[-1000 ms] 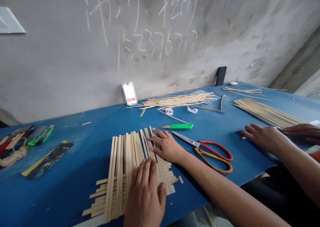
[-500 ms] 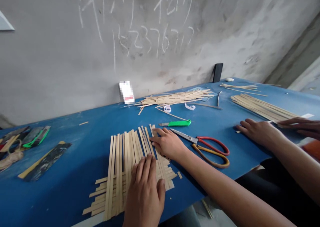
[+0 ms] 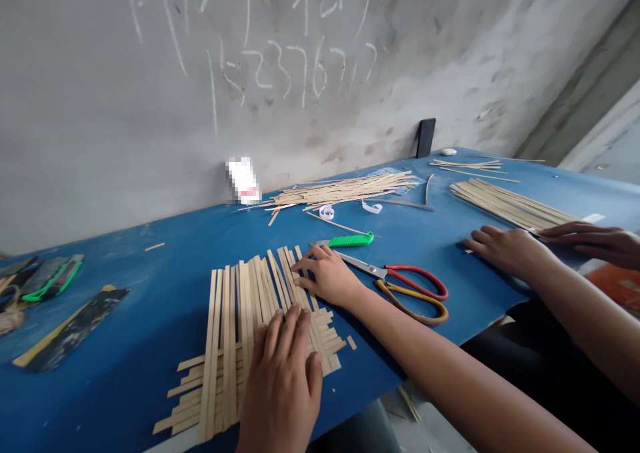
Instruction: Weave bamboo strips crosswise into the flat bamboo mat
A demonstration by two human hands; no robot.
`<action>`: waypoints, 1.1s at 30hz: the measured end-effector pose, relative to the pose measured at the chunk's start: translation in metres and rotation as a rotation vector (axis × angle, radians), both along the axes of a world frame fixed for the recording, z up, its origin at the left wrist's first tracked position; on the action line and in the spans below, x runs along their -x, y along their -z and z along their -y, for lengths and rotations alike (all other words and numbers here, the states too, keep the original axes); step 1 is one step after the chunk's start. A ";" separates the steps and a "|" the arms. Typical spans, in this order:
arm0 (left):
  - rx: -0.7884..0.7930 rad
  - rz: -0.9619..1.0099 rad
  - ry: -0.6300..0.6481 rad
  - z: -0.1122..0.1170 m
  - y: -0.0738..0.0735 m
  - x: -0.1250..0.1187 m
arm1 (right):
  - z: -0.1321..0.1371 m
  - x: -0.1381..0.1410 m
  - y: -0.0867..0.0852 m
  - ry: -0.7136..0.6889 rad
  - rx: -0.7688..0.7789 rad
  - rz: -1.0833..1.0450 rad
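Observation:
A partly woven mat of pale bamboo strips lies on the blue table near its front edge. My left hand lies flat on the mat's lower right part, fingers stretched out and pressing the strips down. Near the mat's upper right corner, my right hand rests on the fanned-out strip ends; its fingers are slightly bent and apart, touching the strips. Neither hand holds anything.
Red and yellow-handled scissors and a green-handled knife lie just right of my right hand. Loose strip piles and a bundle lie further back. A co-worker's hands rest at the right. Tools lie at the left.
My right hand has shifted slightly along the strip ends; my left hand stays flat on the mat. The whole view has drifted a little, and the co-worker's hands have hardly moved.

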State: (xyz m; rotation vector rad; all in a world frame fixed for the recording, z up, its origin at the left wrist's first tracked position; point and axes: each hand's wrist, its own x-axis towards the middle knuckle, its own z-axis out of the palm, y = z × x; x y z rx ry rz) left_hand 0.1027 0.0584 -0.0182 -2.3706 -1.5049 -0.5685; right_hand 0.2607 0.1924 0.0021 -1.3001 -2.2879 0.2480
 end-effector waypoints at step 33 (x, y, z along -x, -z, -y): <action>0.171 -0.051 0.017 0.004 -0.007 -0.002 | -0.003 -0.015 0.004 -0.293 0.005 -0.090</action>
